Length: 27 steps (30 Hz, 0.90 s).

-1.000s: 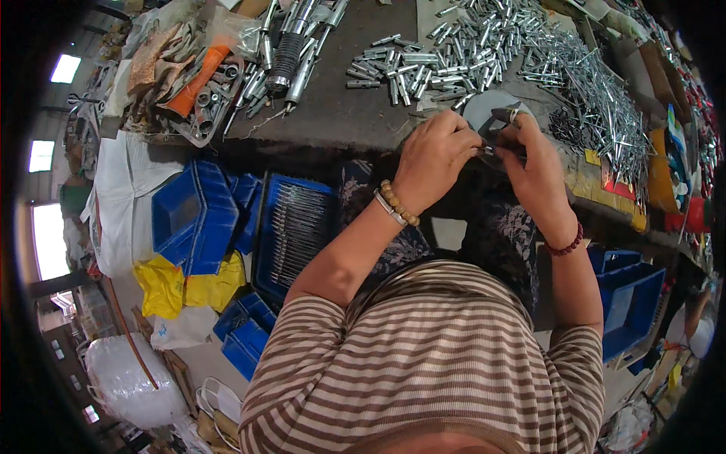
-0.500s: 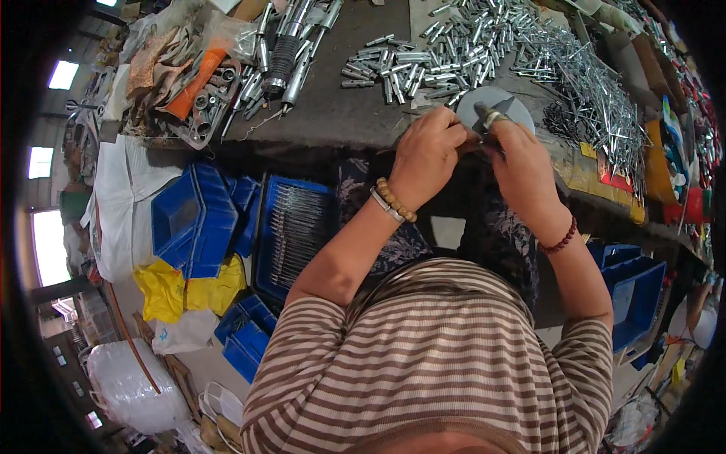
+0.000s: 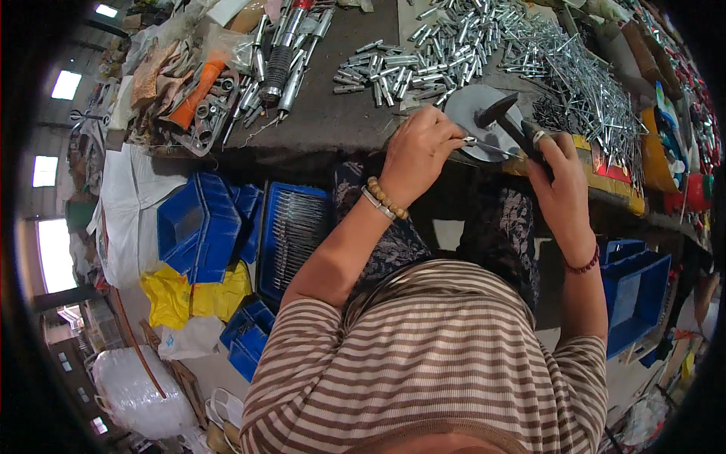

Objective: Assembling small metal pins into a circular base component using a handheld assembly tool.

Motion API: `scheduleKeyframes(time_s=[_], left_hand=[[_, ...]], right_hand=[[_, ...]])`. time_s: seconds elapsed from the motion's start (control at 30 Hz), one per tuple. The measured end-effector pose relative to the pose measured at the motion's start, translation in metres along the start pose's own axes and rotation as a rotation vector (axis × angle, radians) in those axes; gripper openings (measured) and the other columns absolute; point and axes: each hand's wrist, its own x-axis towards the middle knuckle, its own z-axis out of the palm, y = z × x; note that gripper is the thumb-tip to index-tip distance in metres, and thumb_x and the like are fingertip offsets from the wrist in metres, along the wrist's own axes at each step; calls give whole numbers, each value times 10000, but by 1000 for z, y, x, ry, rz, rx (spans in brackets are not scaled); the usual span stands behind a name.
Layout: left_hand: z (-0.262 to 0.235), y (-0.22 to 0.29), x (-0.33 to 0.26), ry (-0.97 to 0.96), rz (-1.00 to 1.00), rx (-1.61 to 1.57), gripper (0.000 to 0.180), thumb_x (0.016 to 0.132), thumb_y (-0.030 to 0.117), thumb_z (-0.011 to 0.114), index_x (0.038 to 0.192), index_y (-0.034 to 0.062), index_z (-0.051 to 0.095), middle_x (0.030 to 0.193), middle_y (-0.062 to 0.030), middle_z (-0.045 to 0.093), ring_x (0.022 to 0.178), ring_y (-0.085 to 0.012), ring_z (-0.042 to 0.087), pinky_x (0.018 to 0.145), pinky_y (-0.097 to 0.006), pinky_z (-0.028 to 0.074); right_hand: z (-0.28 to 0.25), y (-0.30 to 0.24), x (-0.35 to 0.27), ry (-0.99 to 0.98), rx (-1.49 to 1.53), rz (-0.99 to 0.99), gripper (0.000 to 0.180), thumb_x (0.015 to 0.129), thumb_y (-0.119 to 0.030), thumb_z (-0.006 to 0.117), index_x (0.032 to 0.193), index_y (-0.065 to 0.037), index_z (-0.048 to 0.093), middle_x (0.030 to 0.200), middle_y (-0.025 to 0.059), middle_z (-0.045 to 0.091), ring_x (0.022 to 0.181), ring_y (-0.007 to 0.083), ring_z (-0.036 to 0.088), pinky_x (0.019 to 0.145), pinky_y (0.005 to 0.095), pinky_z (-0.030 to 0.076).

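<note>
1. bkgd: cluttered workshop, bright windows far left; dark workbench (image 3: 325, 117) runs across the top, its front edge facing the seated person in a striped shirt (image 3: 423, 356).
2. left hand (image 3: 420, 147): fingers closed in a pinch, thumb vs. index, on a small metal pc (image 3: 470, 141) just past the bench edge, nr the disc. beaded bracelet (image 3: 386, 199) on that wrist.
3. right hand (image 3: 561, 178): curled around the handle of a hammer (image 3: 499, 110), grip closed; dark head points up-left, over the disc. dk red bracelet (image 3: 583, 262) on wrist.
4. thin rod (image 3: 495, 149) runs from the left fingertips twd the right hand; can't tell if right fingers grip it too.
5. grey round disc (image 3: 463, 106) on bench nr front edge, btwn the hands & the piles, partly behind the hammer.
6. behind disc: heap of short silver tubes (image 3: 450, 60); to its right, tangle of thin metal rods (image 3: 597, 91).
7. bench left: orange tool (image 3: 198, 97), sockets etc., plus a dark ribbed cylinder (image 3: 277, 72) among metal shafts.
8. below bench, left: blue bins (image 3: 198, 231), blue tray (image 3: 261, 265) w/ rods in rows, yellow bag (image 3: 168, 296). right: more blue bins (image 3: 639, 303).
</note>
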Motion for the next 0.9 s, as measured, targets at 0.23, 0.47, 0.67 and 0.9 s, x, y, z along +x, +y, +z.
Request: scheduleKeyframes(time_s=[0.23,0.47,0.67,0.9], left_hand=[[2,1,2,-7,21,-27,109,845,30,721,953,41,712,923,-98,619,883,-291,639,760,-383,513],[0,-2,4,-13,-25,-42,143,840,-14,691,977,28,694,944,-109,614,891,-299,636,779,-377,519],[6,-7,12,31,100,22,65,823,45,731,876,36,695,898,-110,610,871,-316,628,764,-418,513],[-2,3,-1,20,5,-52,96,820,31,735,908,34,698,903,-120,615,870,-322,623,765,-419,509]], right_hand=[[7,-5,-22,111,-125,-249,227,880,12,677,1105,-21,661,1026,146,660,809,343,664,693,382,529],[7,-5,-18,184,-38,-221,309,818,26,666,1108,-79,691,1044,107,683,813,338,683,672,410,551],[2,-2,-24,-1,-195,-250,287,826,-26,639,1091,-117,697,1039,109,670,798,337,688,634,422,549],[-11,-12,-18,59,30,-118,206,893,-58,652,1095,-96,651,985,119,615,805,371,657,646,459,531]])
